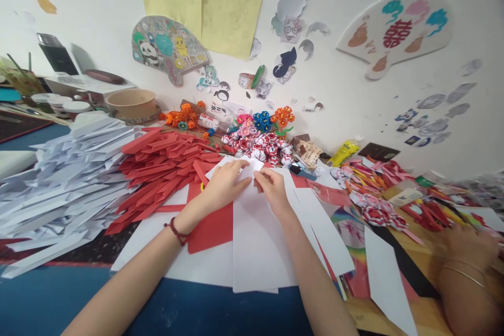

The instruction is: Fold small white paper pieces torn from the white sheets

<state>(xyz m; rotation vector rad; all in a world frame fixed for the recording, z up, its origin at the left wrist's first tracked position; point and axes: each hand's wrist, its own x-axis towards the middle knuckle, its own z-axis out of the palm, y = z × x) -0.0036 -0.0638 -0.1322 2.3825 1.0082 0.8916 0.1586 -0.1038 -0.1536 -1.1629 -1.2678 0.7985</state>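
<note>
A white sheet of paper (262, 241) lies in front of me, its far end raised and bent between my hands. My left hand (225, 184), with a dark red bead bracelet at the wrist, holds the sheet's far left part between thumb and fingers. On the far right part, my right hand (272, 188) pinches the paper's edge with thumb and forefinger. Beneath my left hand lies a red sheet (210, 228). More white sheets (321, 228) spread out to the right of my right forearm. Some of the raised paper is hidden by my fingers.
Piles of folded white paper strips (66, 178) and red strips (165, 168) lie left. Red-and-white paper flowers (271, 147) sit behind my hands. A yellow bottle (344, 152) lies right. Another person's hand (466, 252), blurred, is at far right. A wall stands behind.
</note>
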